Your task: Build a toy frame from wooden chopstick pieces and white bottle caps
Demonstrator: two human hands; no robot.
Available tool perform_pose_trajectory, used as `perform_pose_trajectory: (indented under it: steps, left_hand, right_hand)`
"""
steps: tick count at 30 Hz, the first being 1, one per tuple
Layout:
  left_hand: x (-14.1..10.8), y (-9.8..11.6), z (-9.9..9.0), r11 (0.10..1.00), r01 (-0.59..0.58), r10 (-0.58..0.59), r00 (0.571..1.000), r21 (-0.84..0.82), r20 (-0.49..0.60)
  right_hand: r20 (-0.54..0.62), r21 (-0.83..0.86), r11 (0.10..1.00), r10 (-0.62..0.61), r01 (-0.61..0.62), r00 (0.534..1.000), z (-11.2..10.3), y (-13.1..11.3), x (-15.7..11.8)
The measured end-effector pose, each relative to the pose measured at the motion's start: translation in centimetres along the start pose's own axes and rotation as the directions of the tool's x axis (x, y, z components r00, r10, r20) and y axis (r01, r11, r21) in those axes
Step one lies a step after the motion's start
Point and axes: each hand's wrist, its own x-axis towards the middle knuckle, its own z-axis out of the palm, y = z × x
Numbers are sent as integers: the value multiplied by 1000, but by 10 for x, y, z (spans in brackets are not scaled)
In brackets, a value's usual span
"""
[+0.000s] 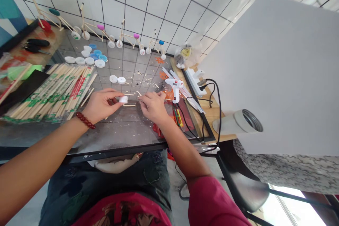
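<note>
My left hand [102, 104] is closed, pinching a white bottle cap [123, 99] between thumb and fingertips over the dark glossy tabletop. Just right of it, my right hand [154, 106] has its fingers drawn together; whatever they hold is too small or hidden to name. Short wooden stick pieces [129, 105] lie between the hands. Two more white caps [121, 80] rest a little beyond the left hand. A white glue gun [174, 86] stands to the right of my right hand, its cord trailing toward the front.
Wrapped chopsticks [53, 91] are piled at left. White and blue caps [100, 63] sit farther back. Several stick-and-cap models [129, 37] line the tiled wall. Glue sticks [194, 100], utility knives [178, 117], a power strip [196, 82] and a grey-white pipe [230, 124] are at right.
</note>
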Motion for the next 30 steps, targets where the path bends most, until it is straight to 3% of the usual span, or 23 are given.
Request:
perform_pose_trajectory:
  steps: [30]
  left_hand:
    - [-1,6,-4,998,32,-34,999,54,21]
  right_hand:
    - [12,67,993,-99,98,995,2,-3,-3]
